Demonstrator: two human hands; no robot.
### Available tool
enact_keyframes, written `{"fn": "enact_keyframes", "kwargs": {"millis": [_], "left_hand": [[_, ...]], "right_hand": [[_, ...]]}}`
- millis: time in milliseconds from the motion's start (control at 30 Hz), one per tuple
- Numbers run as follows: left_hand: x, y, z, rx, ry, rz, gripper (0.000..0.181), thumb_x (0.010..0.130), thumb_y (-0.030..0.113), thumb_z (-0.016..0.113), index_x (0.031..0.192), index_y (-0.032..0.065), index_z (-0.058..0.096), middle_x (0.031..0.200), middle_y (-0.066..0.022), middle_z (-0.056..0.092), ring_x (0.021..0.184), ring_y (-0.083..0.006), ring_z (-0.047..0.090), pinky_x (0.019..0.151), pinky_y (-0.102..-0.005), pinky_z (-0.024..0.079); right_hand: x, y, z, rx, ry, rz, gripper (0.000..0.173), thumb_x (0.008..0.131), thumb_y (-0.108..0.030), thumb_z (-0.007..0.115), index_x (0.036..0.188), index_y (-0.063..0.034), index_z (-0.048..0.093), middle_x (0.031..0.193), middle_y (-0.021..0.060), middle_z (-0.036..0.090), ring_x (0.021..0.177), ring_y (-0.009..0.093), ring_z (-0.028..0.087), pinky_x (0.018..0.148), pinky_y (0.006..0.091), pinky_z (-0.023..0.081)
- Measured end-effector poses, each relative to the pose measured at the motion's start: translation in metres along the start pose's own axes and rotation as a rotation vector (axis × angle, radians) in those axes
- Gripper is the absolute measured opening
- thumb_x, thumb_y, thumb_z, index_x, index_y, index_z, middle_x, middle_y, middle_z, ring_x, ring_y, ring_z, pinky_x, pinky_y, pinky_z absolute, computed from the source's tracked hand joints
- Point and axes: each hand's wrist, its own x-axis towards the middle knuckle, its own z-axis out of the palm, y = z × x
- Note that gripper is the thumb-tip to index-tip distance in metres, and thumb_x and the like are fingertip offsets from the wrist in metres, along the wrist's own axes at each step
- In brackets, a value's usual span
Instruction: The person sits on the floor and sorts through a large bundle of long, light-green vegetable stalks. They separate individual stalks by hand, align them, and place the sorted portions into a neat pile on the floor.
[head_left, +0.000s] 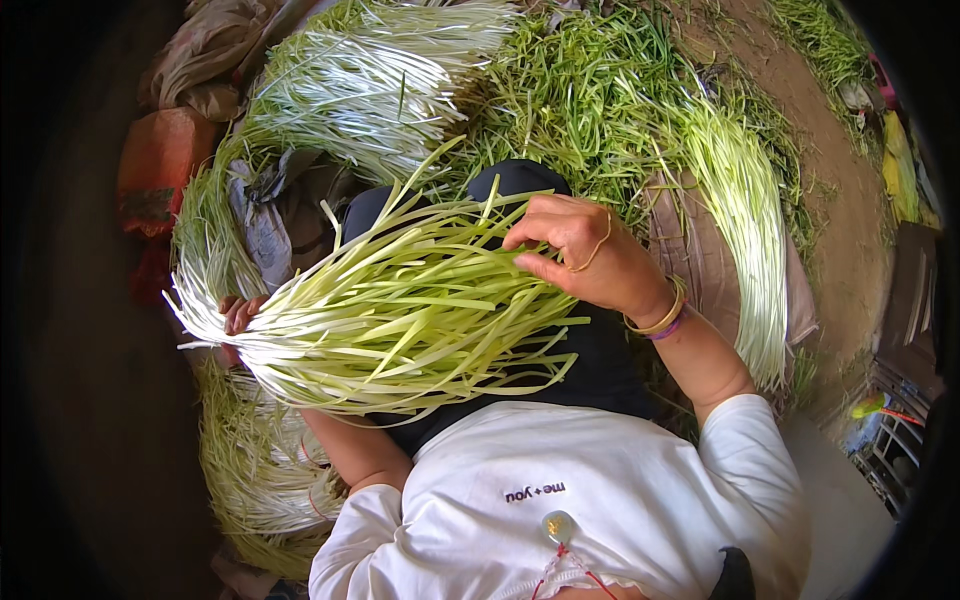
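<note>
A fanned bunch of blanched garlic chives (405, 307) lies across my lap, white stalk ends to the left and yellow-green leaf tips to the right. My left hand (241, 313) grips it near the white ends; only some fingers show around the stalks. Over the leaf tips, my right hand (577, 244) is bent, thumb and forefinger close to the leaves. Whether a leaf is pinched between them is not clear. Beyond my knees sits a thick pile of white-stalked chives (375, 82), next to a heap of loose green leaves (585, 105).
A long bundle of chives (739, 225) rests on brown cloth (690, 247) at the right. More chives, some with red ties (262, 457), lie by my left arm. An orange-red object (165, 165) and a bunched cloth sack (206, 56) stand far left. Bare ground (840, 195) runs along the right.
</note>
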Motion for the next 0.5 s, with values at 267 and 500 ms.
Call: {"fn": "enact_keyframes", "kwargs": {"millis": [267, 500], "left_hand": [[0.006, -0.007, -0.015, -0.061, 0.037, -0.031, 0.029, 0.078, 0.013, 0.061, 0.101, 0.0055, 0.043, 0.075, 0.0038, 0.055, 0.072, -0.0106, 0.054, 0.082, -0.0324, 0.035], [0.009, -0.015, -0.019, -0.106, 0.122, -0.057, 0.016, 0.083, 0.013, 0.056, 0.093, 0.0067, 0.045, 0.068, 0.0055, 0.055, 0.069, -0.009, 0.053, 0.078, -0.0313, 0.037]], "right_hand": [[0.01, -0.003, 0.006, -0.047, -0.029, 0.029, 0.016, 0.068, -0.004, 0.069, 0.082, -0.0029, 0.061, 0.076, 0.0079, 0.058, 0.07, 0.023, 0.058, 0.061, 0.0305, 0.046], [0.049, -0.004, -0.006, -0.395, 0.167, -0.118, 0.008, 0.071, -0.007, 0.064, 0.075, -0.0072, 0.057, 0.071, 0.0064, 0.055, 0.065, 0.024, 0.06, 0.056, 0.0321, 0.048]]}}
